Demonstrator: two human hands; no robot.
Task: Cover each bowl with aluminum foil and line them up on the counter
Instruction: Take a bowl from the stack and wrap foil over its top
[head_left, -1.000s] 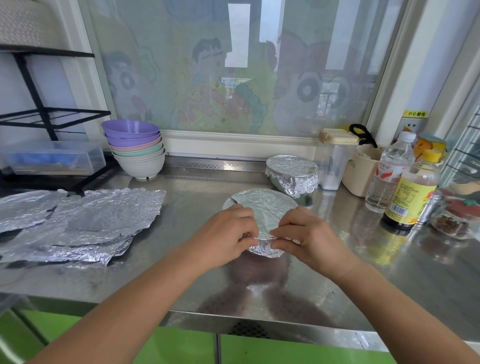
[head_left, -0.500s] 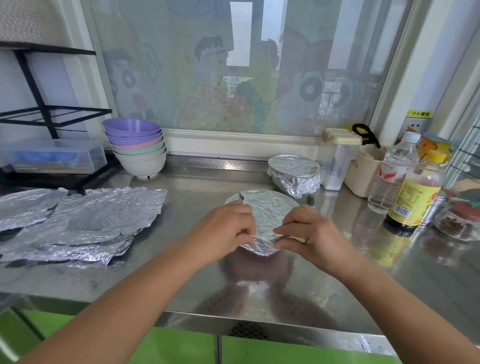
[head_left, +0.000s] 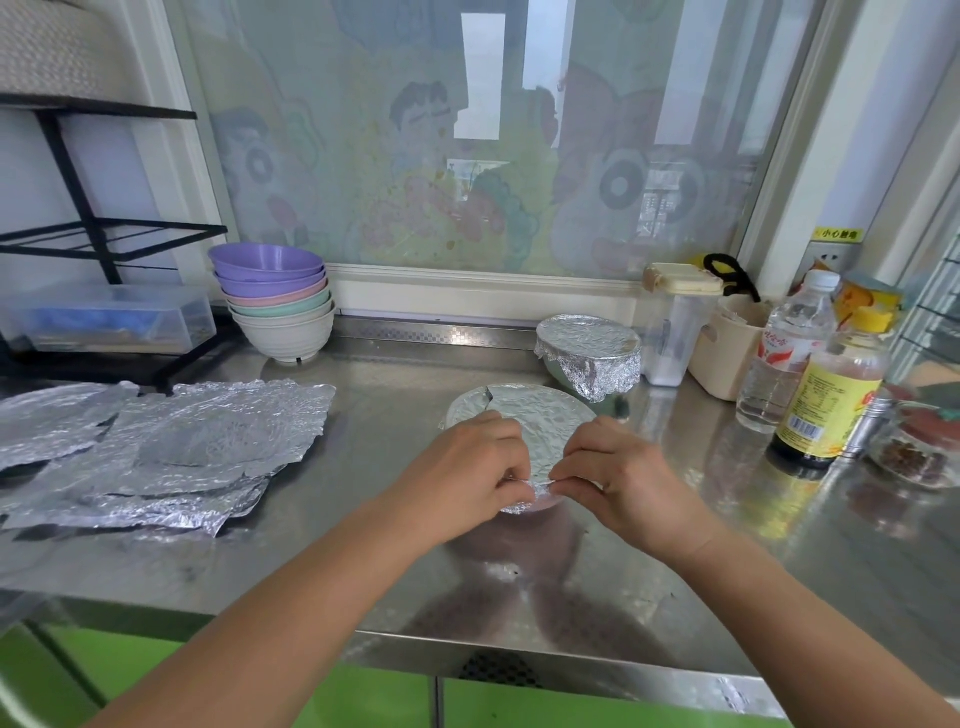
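1. A person at a steel counter (head_left: 363, 561) works on one bowl of many. Both hands are at the near rim of a bowl (head_left: 545, 506) that stands about mid-counter, nearer the front edge than the back.
2. The left hand (head_left: 470, 470) and the right hand (head_left: 618, 467) have their fingers curled. Each pinches the crumpled near edge of the foil sheet (head_left: 540, 421) that is stretched over the bowl's mouth, and the two hands almost touch.
3. The sheet lies flat across the top and is folded down on the near side. A split shows in it at the far-left rim (whether that gap will need patching is a guess). The bowl beneath is almost wholly hidden.
4. One job looks done: a finished bowl (head_left: 589, 348), wrapped with its foil skirt hanging down, sits just behind, toward the back edge and right of centre.
5. Much is left. A stack of bare bowls (head_left: 275, 301) waits at the back edge on the left, and loose foil sheets (head_left: 208, 436) lie spread toward the left end.
6. By this reckoning the task is in its early part: one bowl is covered, a second is nearly sealed, the stack is untouched, and no row has yet formed.
7. Bottles (head_left: 826, 400) crowd the right end.
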